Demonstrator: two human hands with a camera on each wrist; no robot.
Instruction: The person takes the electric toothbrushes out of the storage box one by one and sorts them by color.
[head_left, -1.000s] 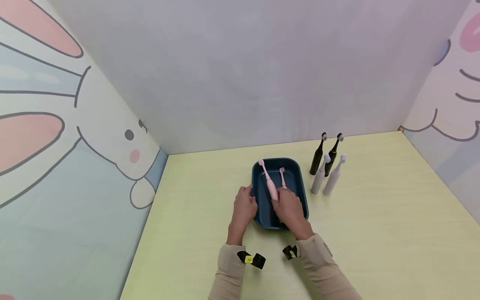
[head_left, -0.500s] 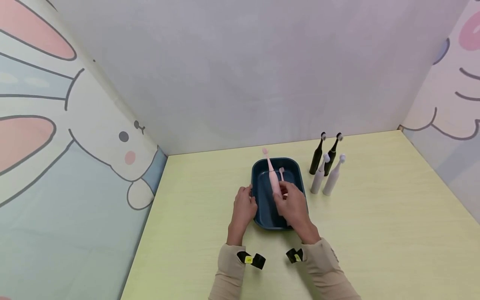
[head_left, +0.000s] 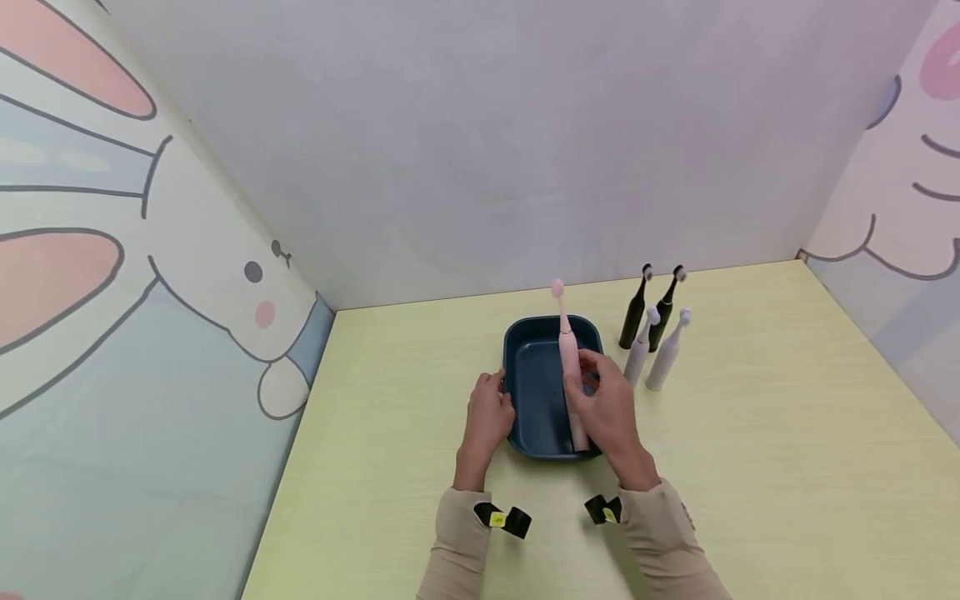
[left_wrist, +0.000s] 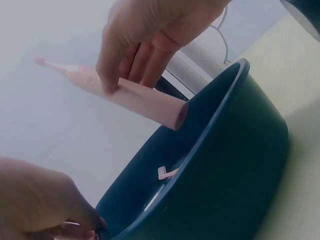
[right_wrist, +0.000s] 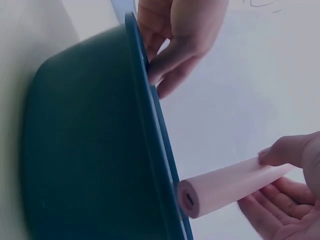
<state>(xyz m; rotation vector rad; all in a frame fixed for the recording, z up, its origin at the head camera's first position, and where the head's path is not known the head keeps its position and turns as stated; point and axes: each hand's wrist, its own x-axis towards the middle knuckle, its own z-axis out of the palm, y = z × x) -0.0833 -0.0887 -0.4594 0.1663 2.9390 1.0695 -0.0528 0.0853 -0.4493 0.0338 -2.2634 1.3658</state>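
Observation:
My right hand (head_left: 609, 408) pinches a pink electric toothbrush (head_left: 570, 354) between thumb and fingers, its brush head pointing up and away from me. In the left wrist view the lower end of the handle (left_wrist: 172, 112) hangs over the dark blue plastic basin (left_wrist: 235, 165). My left hand (head_left: 489, 418) grips the left rim of the basin (head_left: 517, 442); its thumb hooks over the edge in the right wrist view. Inside the basin, the small head of another pink toothbrush (left_wrist: 167, 173) shows in the left wrist view; in the head view it is hidden.
Right of the basin, two black electric toothbrushes (head_left: 633, 321) stand upright behind two pale lilac ones (head_left: 665, 360). The pale yellow table (head_left: 787, 450) meets a grey back wall (head_left: 480, 167) and side walls with cartoon rabbits.
My right hand has lifted the pink toothbrush and moved it to the right, its head rising past the basin's far rim. My left hand stays at the rim.

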